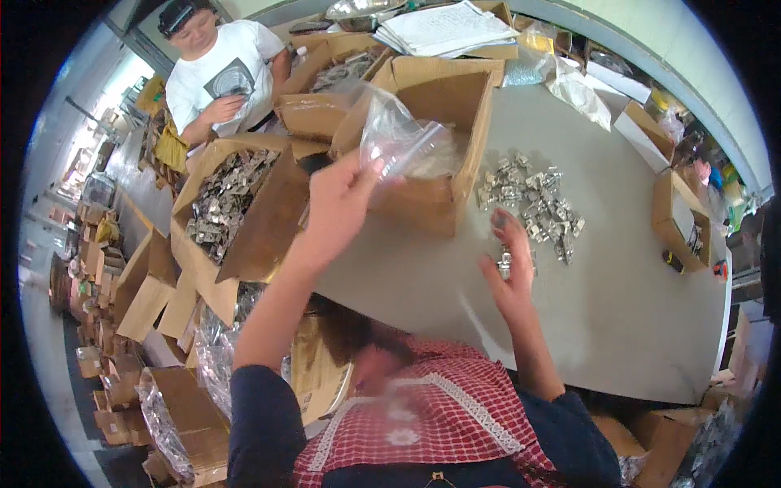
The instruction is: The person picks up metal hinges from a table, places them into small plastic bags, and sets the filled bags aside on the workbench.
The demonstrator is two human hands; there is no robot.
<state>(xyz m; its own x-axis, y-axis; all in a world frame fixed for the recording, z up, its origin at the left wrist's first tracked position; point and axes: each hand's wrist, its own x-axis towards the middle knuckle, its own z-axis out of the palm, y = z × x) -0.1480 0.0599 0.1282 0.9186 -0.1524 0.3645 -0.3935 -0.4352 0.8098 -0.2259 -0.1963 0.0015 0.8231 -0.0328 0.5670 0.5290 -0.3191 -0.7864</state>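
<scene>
My left hand (340,195) pinches a clear plastic zip bag (399,138) near its edge. The bag hangs over an open cardboard box (435,207) with more clear plastic inside. My right hand (514,268) is over the grey table, its thumb and fingers apart. A few small shiny metal parts (504,263) show beside its thumb and appear to lie on the table. Just beyond the fingertips is a loose pile of small metal pieces like hinges or clips (537,203).
On the left, a cardboard box (224,203) is full of similar metal parts. A person (228,73) in a white shirt stands beyond it. Papers (446,28) lie at the back. Another small box (679,224) sits at the right edge of the grey table (626,317).
</scene>
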